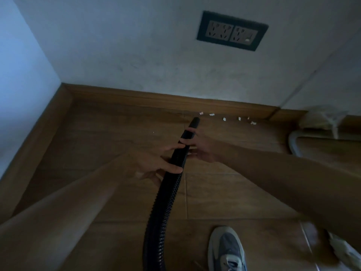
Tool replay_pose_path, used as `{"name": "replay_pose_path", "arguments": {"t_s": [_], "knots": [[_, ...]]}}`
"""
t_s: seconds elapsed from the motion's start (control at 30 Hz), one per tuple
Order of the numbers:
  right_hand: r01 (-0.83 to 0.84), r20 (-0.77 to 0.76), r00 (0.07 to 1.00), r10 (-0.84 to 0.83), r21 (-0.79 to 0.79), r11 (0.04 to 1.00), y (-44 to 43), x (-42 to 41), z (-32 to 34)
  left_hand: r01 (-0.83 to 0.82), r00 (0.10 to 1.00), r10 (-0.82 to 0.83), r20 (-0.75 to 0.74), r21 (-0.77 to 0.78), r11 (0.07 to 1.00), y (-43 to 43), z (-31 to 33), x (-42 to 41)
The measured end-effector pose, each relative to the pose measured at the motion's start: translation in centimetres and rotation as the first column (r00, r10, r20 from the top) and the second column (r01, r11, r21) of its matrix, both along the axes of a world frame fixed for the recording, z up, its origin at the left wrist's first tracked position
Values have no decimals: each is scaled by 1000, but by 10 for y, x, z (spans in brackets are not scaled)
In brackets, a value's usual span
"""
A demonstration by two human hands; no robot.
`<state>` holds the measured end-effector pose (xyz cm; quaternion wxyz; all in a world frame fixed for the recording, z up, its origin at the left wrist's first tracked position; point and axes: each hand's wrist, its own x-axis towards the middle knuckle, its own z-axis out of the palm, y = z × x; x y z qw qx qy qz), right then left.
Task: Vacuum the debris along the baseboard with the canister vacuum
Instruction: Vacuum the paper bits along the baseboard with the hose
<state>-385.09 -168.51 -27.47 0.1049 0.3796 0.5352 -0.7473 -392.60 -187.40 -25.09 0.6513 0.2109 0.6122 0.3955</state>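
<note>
A black, ribbed vacuum hose runs up across the brown wood-look floor and ends in a smooth round nozzle — its tip sits just short of the wooden baseboard. The right hand wraps its fingers around the hose near the nozzle; the left hand grips it lower, thumb across the ribs. Small white paper scraps lie in a row along the baseboard, right of the nozzle. Above, a dark-framed double wall socket sits in the pale plaster wall. A grey sneaker stands below — a pale crumpled bag rests at the far right.
</note>
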Motion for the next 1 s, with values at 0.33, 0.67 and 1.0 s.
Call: {"name": "replay_pose_path", "arguments": {"t_s": [0.33,0.67,1.0], "knots": [[70,-74,995,-72,-24,997,-8,7,-25,-19,999,21,28,-58,998,2,0,-1],[99,-89,991,-100,-14,995,3,8,-36,-85,996,86,4,-70,994,14,-9,8],[95,-99,990,-96,-15,995,18,-2,-38,-125,992,124,-11,-80,989,27,-4,6]]}}
